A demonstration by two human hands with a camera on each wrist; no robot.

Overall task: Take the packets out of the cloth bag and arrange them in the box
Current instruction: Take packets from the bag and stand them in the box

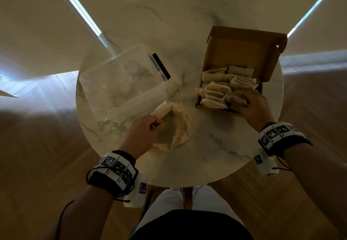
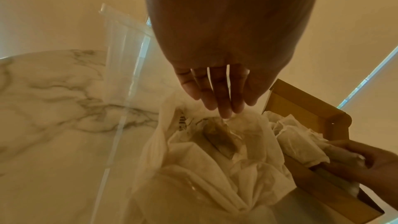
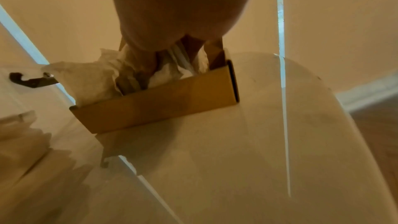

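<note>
The cream cloth bag (image 1: 178, 125) lies crumpled and open on the table in front of me. One brownish packet (image 2: 221, 139) shows inside it. My left hand (image 1: 144, 130) hovers at the bag's mouth, fingers (image 2: 219, 91) straight, the middle fingertip touching the rim. The cardboard box (image 1: 244, 48) stands at the right with its lid up, packed with several pale packets (image 1: 216, 91). My right hand (image 1: 253, 106) reaches into the box's near right corner and grips a packet (image 2: 342, 154) between thumb and fingers. From the right wrist, the fingers dip behind the box wall (image 3: 161, 101).
A clear plastic tub (image 1: 122, 82) sits at the left of the round marble table (image 1: 206, 155), with a black flat object (image 1: 161, 66) at its far side. The table's rim curves close behind the box and near my body; wood floor lies below.
</note>
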